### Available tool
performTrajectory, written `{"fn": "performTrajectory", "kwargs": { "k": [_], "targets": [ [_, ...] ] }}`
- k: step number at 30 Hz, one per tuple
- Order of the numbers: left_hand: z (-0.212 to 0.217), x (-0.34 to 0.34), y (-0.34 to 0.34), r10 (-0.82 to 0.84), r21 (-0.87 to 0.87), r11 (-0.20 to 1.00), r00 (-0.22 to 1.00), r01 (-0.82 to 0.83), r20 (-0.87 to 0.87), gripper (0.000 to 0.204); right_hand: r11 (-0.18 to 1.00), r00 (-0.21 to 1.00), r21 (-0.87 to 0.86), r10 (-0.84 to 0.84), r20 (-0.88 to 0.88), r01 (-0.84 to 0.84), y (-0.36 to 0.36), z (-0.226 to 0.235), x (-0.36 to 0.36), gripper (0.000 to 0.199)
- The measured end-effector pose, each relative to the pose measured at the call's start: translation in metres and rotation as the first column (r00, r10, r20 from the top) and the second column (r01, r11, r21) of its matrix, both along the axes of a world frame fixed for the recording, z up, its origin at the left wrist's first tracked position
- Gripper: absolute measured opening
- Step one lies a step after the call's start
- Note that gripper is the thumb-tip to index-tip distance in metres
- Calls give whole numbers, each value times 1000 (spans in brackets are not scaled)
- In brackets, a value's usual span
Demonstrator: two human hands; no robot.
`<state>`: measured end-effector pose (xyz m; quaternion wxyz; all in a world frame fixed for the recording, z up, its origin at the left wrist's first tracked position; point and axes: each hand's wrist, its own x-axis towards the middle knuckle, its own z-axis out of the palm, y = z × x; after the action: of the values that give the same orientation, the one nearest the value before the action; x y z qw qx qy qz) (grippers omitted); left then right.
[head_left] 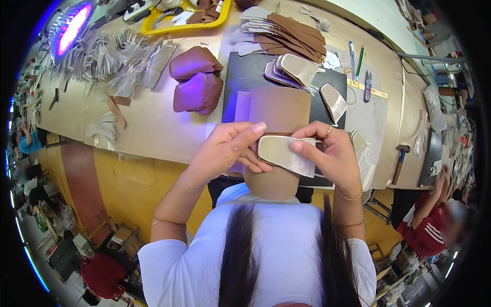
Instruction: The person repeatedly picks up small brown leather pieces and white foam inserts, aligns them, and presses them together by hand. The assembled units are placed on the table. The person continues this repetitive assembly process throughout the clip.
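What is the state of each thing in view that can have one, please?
Pale piece, held over a tan curved block
Right hand, pinching the pale piece
Left hand, at that piece's left end, grip unclear
Lamp, lit
Rounded brown pieces, in two stacks
Brown strips, fanned out
Hammer, lying down
Yellow tray, holding things

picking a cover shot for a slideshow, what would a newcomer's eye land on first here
Probably the glowing purple-white lamp at the upper left, tinting the brown stacks below and to its right. Next, near the centre, the pale rounded piece pinched in the right hand, with the left hand at its left end. The bright yellow tray at the top edge also stands out.
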<state>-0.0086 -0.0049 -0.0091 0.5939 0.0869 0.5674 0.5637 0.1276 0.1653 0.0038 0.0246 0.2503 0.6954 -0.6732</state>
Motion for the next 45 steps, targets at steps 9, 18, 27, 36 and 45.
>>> {"fn": "performTrajectory", "kwargs": {
  "k": [9, 18, 27, 36, 45],
  "targets": [
    [1, -3, -1, -17, 31, 999, 999, 16, 34, 27, 996, 1000, 83, 10, 21, -12, -1, 2, -1, 19],
    [-3, -4, 2, -61, -72, 996, 998, 60, -6, 14, 997, 997, 24, -70, -45, 71, 2, -4, 6, 29],
    [-13, -4, -2, -32, -37, 999, 999, 33, 28, 13, 984, 985, -49, -173, -3, 172, 0, -8, 12, 41],
    [-15, -5, -3, -31, -51, 998, 999, 33, 38, 13, 949, 997, 306, -81, -9, 80, 0, -3, 10, 59],
    [-10, -4, -4, -75, -23, 997, 936, 71, -344, 10, 541, 839, 813, 529, -130, -215, -53, -11, -13, 86]
  ]
}}
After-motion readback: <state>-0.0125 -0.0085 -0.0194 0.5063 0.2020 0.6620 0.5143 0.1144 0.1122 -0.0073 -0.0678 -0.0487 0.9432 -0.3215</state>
